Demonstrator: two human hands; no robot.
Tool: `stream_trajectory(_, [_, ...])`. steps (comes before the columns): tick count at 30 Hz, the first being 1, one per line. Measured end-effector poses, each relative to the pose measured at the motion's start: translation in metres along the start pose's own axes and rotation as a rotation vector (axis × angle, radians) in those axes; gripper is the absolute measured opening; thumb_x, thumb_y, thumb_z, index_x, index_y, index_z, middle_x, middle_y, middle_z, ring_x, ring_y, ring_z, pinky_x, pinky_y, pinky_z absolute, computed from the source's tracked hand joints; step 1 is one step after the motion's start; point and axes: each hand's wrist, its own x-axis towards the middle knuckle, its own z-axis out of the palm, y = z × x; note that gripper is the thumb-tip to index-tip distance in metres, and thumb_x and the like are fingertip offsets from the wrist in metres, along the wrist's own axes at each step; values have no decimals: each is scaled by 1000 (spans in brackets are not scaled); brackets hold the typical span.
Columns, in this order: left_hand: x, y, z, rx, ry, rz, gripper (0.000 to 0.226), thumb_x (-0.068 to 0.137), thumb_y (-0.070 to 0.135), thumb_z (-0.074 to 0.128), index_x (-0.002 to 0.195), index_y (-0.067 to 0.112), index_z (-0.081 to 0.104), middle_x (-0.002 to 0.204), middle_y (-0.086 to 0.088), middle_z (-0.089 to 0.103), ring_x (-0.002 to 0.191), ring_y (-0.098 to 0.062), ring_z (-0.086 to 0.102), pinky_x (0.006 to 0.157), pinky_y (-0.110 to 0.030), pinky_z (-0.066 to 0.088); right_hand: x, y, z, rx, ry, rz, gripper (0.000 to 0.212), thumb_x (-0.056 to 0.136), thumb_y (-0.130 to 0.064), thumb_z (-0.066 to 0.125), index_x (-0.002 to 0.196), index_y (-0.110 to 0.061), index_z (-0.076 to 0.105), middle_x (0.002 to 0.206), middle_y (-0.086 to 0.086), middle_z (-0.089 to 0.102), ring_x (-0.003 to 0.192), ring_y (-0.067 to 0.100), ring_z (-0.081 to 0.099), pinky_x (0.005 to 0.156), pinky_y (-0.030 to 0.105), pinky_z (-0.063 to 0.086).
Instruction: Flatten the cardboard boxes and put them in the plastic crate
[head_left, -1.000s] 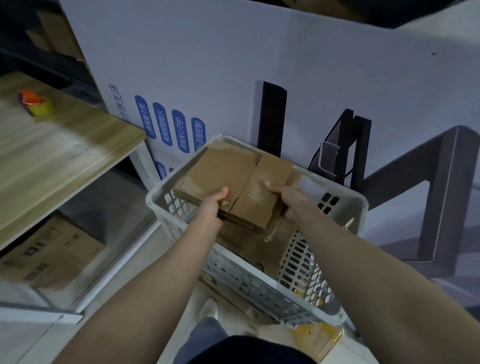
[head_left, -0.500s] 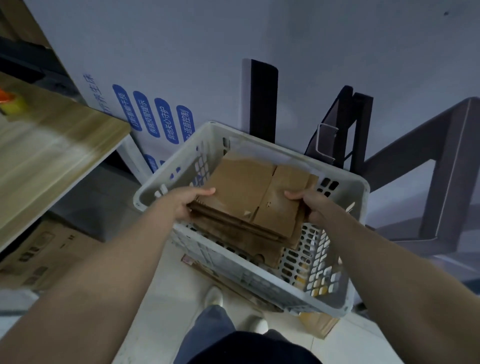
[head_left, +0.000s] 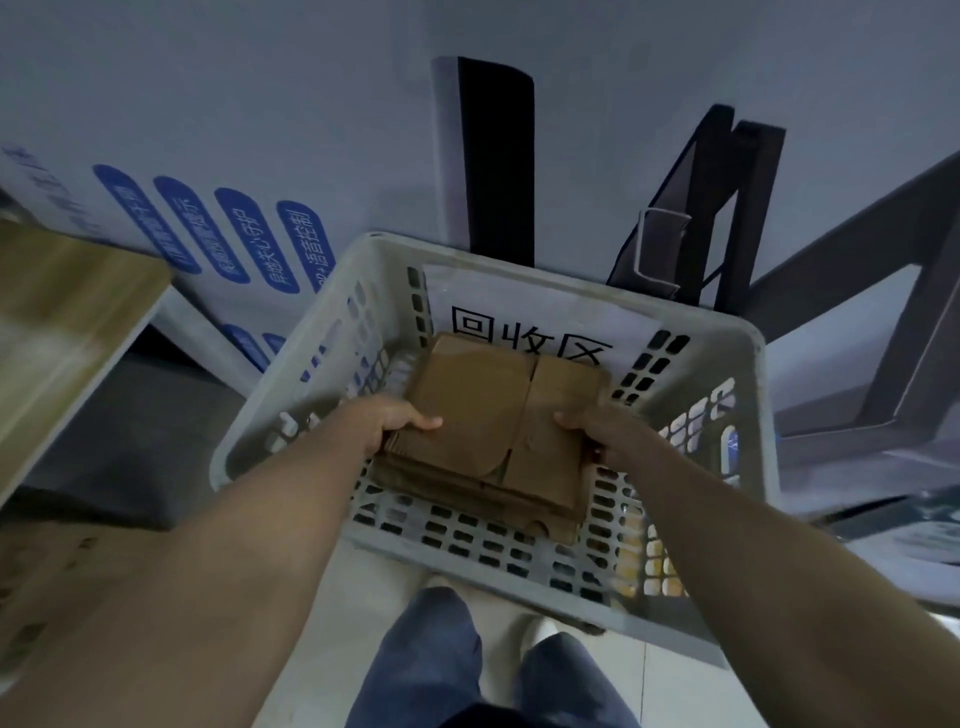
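Flattened boxes (head_left: 483, 410) sank into crate (head_left: 467, 545), covering label (head_left: 530, 312)'s lower edge.

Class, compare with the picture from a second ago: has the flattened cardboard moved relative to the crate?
Yes. The flattened cardboard has sunk from about the height of the crate rim to well below it, inside.

Plain brown flattened cardboard (head_left: 483, 410) fills a pale grey plastic crate (head_left: 519, 582) patterned with slot rows, with a black-lettered white sheet (head_left: 530, 317) at 12 o'clock, a blue-ovalled white panel (head_left: 260, 104) at 10 o'clock and a wood-grain desk (head_left: 57, 322) at 9 o'clock.
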Motion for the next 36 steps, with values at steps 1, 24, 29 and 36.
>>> stream_trajectory(1, [6,-2,-3,23,-4,3,82,65,22,84,135,5,45,128,-19,56,116,-35,53,100,-50,43,4,3,4,-1,-9,11,58,80,-15,75,130,-3,48,132,14,53,119,30,51,101,45,44])
stream_trajectory(24, [89,9,8,612,333,285,74,73,49,74,131,10,49,133,-10,54,120,-27,51,92,-33,42,55,16,39,-901,254,73,59,95,-45,48,133,0,43,136,18,47,127,34,44,108,43,35])
stream_trajectory(29, [72,7,12,842,393,305,56,83,55,60,110,7,54,117,-12,59,106,-28,56,75,-30,40,42,22,42,-922,300,10,45,96,-42,47,117,-4,56,119,14,59,111,28,55,92,35,45])
stream_trajectory(36, [40,14,21,867,423,387,48,87,46,60,119,10,51,121,-10,57,109,-26,55,85,-34,44,10,17,40,-833,427,-63,31,92,-39,55,71,-18,46,71,0,52,61,11,51,57,27,42])
